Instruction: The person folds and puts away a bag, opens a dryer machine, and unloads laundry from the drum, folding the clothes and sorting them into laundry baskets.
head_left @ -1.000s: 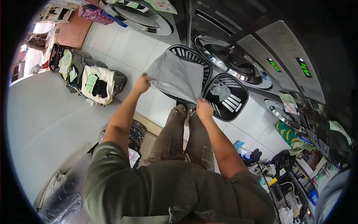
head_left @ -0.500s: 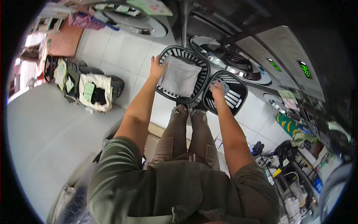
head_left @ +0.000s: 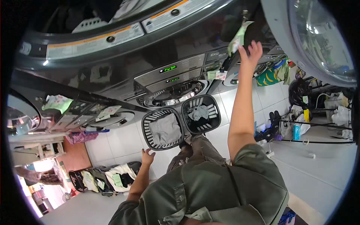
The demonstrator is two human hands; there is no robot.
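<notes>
My right hand (head_left: 252, 54) is raised at the front of the upper machine with its fingers apart. Just beside it hangs a pale green paper slip (head_left: 240, 36); I see no grip on it. My left hand (head_left: 148, 156) is held low, fingers parted and empty, near the rim of the larger black laundry basket (head_left: 145, 135). Light grey cloth (head_left: 165, 129) fills that basket. Touching its right side is a smaller black basket (head_left: 215, 120), with a crumpled grey garment (head_left: 199, 112) inside.
An upper machine with a round door (head_left: 318, 41) swung open is at top right. A lower front-loader (head_left: 176, 93) with green displays stands behind the baskets. Bags of clothes (head_left: 118, 176) stand at lower left; a shelf rack (head_left: 318, 123) is at right.
My right hand has left the smaller basket and risen toward the paper slip. My left hand has come off the larger basket's rim. The view has turned toward the upper machine.
</notes>
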